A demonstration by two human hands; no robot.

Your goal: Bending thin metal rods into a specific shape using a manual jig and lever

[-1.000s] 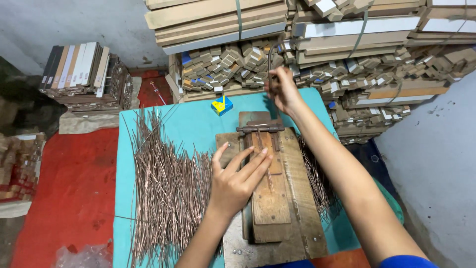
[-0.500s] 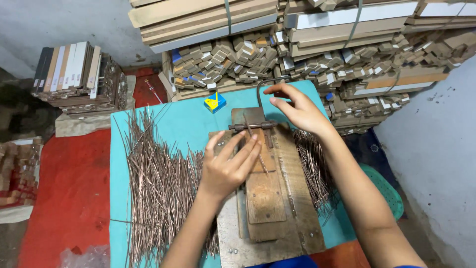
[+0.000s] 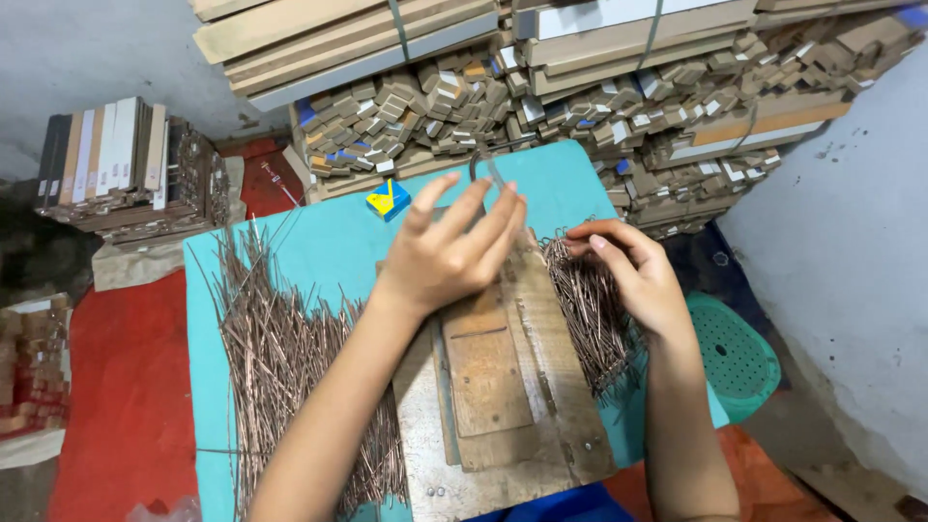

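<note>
Where right hand [image 3: 633, 275] gripped lever a second ago, now dropped onto bent copper-wire heap [image 3: 590, 309], fingers curled, pinching (unclear what); left hand [image 3: 454, 251] open, flat over wooden jig [image 3: 488, 377], empty.

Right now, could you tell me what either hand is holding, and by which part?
Left hand rests open on the wooden jig, gripping nothing. Right hand touches the right-side wire pile; a grip cannot be told.

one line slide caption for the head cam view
Left hand rests on a wooden jig while right hand touches bent wires on a teal table.
</note>
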